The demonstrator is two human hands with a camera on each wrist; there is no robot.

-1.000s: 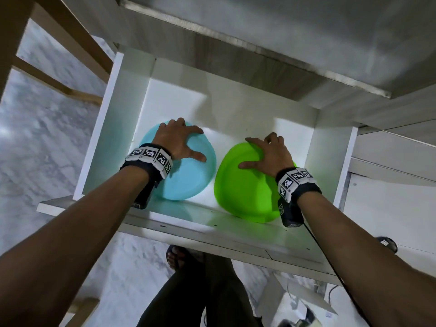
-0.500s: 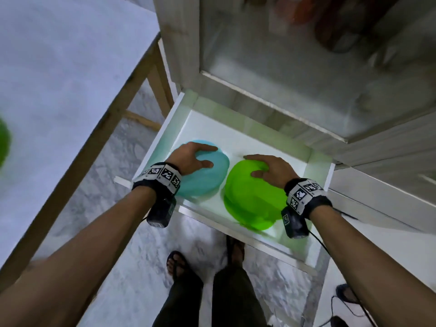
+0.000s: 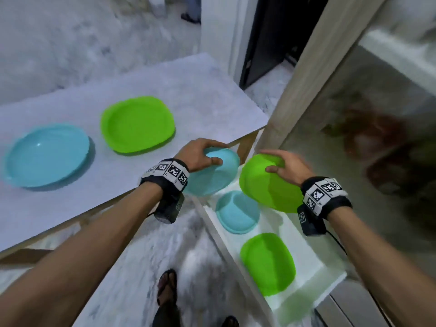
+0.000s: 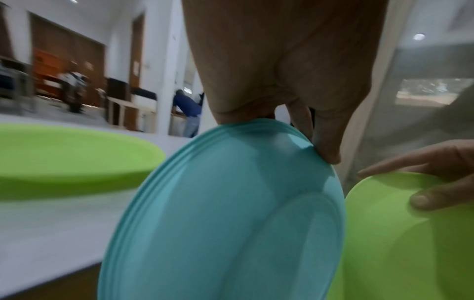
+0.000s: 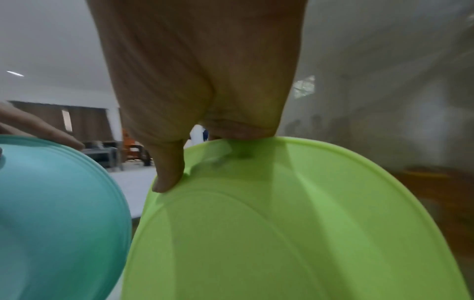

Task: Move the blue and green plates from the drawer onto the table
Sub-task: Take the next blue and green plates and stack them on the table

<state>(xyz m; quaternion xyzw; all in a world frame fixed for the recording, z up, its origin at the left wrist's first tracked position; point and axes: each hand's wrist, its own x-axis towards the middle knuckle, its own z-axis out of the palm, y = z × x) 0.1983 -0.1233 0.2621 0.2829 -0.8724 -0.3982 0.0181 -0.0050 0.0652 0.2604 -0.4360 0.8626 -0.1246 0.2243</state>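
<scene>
Head view now has both plates lifted clear of the drawer [image 3: 304, 300], where half a second earlier each hand was still pressed on a plate lying inside it. The left hand [image 3: 200, 155] grips a blue plate [image 3: 212, 178] by its far rim, thumb on the upper face and fingers curled over the edge, and holds it tilted in the air at the near corner of the surface [image 3: 188, 95]. The right hand [image 3: 289, 167] grips a green plate [image 3: 266, 187] the same way, thumb on top and fingers wrapped over the far rim, tilted above the drawer and just beside the blue one. The two held plates sit close together without clearly touching.

Since the earlier frame the view has swung, and more plates have come into sight. A second blue plate [image 3: 237, 212] and a second green plate [image 3: 267, 263] lie flat in the white drawer below the hands. On the surface, a large blue plate [image 3: 47, 155] and a green plate [image 3: 138, 125] rest side by side, near each other and well apart from the held pair.

Left wrist view shows the thumb [image 4: 328, 142] pinching the blue rim; right wrist view shows the other thumb [image 5: 168, 168] pressed on the green rim.
</scene>
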